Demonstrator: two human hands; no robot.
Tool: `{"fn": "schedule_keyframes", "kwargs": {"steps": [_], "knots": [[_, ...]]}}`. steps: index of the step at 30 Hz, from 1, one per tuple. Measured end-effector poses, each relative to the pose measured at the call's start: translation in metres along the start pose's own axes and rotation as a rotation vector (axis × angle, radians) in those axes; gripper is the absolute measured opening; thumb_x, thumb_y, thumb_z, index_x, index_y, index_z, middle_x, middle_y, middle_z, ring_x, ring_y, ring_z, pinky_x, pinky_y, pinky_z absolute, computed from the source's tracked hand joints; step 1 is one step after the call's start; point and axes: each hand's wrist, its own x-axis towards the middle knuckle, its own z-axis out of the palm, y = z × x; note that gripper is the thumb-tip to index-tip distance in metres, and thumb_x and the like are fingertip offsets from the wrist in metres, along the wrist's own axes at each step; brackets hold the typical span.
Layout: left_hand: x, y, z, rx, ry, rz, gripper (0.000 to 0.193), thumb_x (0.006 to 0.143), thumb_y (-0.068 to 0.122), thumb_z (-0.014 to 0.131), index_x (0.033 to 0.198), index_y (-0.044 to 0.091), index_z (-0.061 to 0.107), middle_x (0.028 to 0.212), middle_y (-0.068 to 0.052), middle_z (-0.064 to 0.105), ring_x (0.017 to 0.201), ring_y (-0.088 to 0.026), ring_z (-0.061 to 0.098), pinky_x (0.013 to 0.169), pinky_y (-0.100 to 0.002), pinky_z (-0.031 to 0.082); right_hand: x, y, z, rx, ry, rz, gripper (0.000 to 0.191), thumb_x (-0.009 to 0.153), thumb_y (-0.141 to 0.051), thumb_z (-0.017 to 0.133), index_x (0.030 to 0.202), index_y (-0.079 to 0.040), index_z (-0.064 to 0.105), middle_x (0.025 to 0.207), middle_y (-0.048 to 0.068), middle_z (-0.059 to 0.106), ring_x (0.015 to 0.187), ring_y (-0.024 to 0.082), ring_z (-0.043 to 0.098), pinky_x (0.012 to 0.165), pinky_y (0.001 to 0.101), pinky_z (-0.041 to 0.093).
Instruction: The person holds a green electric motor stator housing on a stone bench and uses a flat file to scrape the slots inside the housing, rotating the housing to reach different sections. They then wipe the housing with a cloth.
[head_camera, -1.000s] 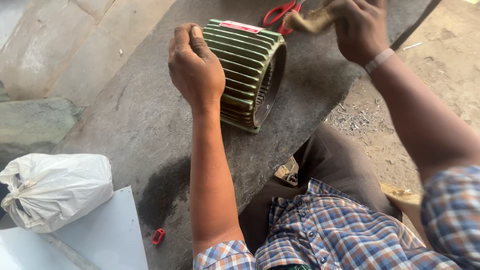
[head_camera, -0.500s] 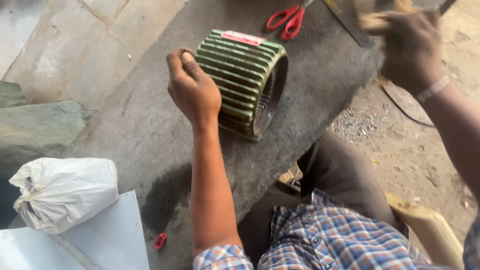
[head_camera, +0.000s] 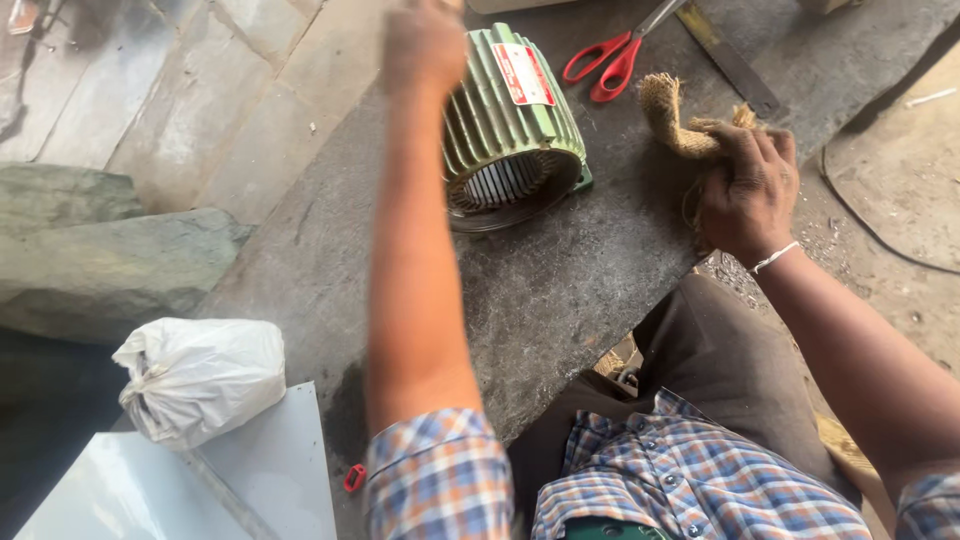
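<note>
A green ribbed motor housing (head_camera: 510, 130) lies on its side on a dark stone slab (head_camera: 560, 280), its open end turned toward me. My left hand (head_camera: 425, 45) rests on the housing's far upper left side, fingers closed against the fins. My right hand (head_camera: 745, 190) is shut on a wad of coarse burlap cloth (head_camera: 675, 115), held just right of the housing above the slab's edge. The cloth does not touch the housing.
Red-handled scissors (head_camera: 610, 60) and a flat metal strip (head_camera: 730, 55) lie behind the housing. A tied white plastic bag (head_camera: 200, 375) sits on a pale board (head_camera: 200, 480) at lower left beside rough stones (head_camera: 100, 260). A small red bit (head_camera: 354, 478) lies by the board.
My right hand has come down from the upper right with the burlap, toward the slab beside the housing. The view shifted, and my left hand slid further to the housing's far side.
</note>
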Motion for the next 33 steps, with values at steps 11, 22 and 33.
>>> {"fn": "schedule_keyframes", "kwargs": {"steps": [11, 22, 33], "knots": [[-0.1, 0.037, -0.029, -0.066, 0.326, 0.122, 0.023, 0.109, 0.031, 0.048, 0.112, 0.014, 0.064, 0.082, -0.014, 0.075, 0.078, -0.037, 0.074, 0.068, -0.05, 0.058, -0.011, 0.007, 0.007, -0.009, 0.03, 0.0, 0.028, 0.099, 0.004, 0.057, 0.123, -0.007, 0.065, 0.115, 0.013, 0.068, 0.114, 0.036, 0.056, 0.105, 0.0463, 0.047], [-0.301, 0.082, -0.038, 0.043, 0.593, 0.357, 0.029, 0.111, 0.034, 0.044, 0.112, 0.016, 0.066, 0.055, 0.009, 0.042, 0.044, -0.009, 0.04, 0.053, -0.03, 0.034, -0.01, -0.004, 0.006, 0.043, 0.078, 0.017, 0.026, 0.1, 0.001, 0.058, 0.125, -0.005, 0.061, 0.116, 0.014, 0.068, 0.11, 0.035, 0.057, 0.108, 0.0467, 0.044], [-0.342, 0.027, -0.08, -0.123, 0.831, 0.259, 0.014, 0.112, 0.011, 0.046, 0.108, 0.01, 0.059, 0.08, 0.0, 0.052, 0.077, -0.015, 0.056, 0.071, -0.033, 0.05, 0.076, -0.057, -0.067, 0.753, -0.036, 0.182, 0.013, 0.105, -0.016, 0.069, 0.117, -0.011, 0.069, 0.109, 0.004, 0.07, 0.092, 0.014, 0.064, 0.08, 0.0306, 0.052]]}}
